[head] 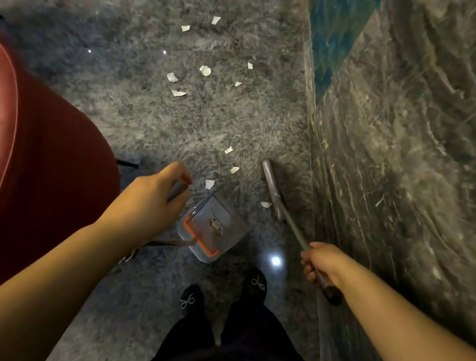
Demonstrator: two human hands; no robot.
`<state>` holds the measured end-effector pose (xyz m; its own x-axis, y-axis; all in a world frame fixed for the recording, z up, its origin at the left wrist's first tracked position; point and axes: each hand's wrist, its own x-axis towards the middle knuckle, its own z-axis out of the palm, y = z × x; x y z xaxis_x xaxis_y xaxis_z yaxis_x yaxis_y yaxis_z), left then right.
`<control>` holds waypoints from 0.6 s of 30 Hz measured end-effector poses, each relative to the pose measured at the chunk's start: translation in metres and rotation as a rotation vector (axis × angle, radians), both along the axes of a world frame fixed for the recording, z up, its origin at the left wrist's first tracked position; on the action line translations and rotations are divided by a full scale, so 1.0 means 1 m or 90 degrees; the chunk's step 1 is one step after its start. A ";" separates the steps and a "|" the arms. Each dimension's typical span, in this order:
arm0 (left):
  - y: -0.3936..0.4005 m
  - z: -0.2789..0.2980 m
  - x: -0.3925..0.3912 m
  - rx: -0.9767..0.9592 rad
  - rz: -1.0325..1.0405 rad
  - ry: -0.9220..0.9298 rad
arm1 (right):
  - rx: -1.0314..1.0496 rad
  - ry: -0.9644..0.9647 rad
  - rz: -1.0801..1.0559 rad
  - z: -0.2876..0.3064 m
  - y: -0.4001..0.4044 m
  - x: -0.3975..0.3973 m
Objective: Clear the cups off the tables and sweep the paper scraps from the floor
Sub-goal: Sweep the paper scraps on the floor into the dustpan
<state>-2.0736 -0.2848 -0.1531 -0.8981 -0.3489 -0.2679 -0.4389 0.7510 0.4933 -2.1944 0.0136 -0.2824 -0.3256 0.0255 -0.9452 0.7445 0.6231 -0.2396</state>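
Note:
Several white paper scraps (pixel 205 70) lie scattered over the grey speckled floor (pixel 135 115), from the far left down to just ahead of me. My left hand (pixel 153 198) grips the handle of a grey dustpan (pixel 217 229), which has an orange comb edge and stands on the floor with a small scrap inside. My right hand (pixel 321 262) grips the grey handle of a broom (pixel 273 185), whose head rests on the floor close to the wall. Two scraps (pixel 265 204) lie between the pan's mouth and the broom head. No cups are in view.
A dark marble wall (pixel 416 176) with a blue panel (pixel 337 25) runs along the right. A red upholstered chair (pixel 32 165) fills the left side. My black shoes (pixel 255 285) and dark trousers stand just behind the dustpan.

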 end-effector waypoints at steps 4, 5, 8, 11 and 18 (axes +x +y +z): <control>0.000 -0.004 0.004 0.006 0.014 -0.018 | 0.008 -0.049 -0.001 -0.006 -0.002 -0.004; 0.000 -0.004 0.005 0.002 0.015 -0.019 | 0.009 -0.056 0.003 -0.009 -0.003 -0.003; 0.000 -0.004 0.007 -0.006 0.023 -0.020 | 0.011 -0.058 0.065 -0.012 -0.005 0.001; 0.002 -0.002 0.007 -0.010 0.022 -0.022 | -0.003 -0.040 0.123 -0.010 -0.009 0.005; 0.005 -0.003 0.013 -0.020 0.015 0.000 | 0.029 -0.102 0.045 0.001 -0.036 0.017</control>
<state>-2.0610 -0.2803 -0.1566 -0.8895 -0.3784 -0.2560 -0.4566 0.7557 0.4695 -2.1778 -0.0227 -0.2816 -0.1727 0.0522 -0.9836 0.7250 0.6827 -0.0910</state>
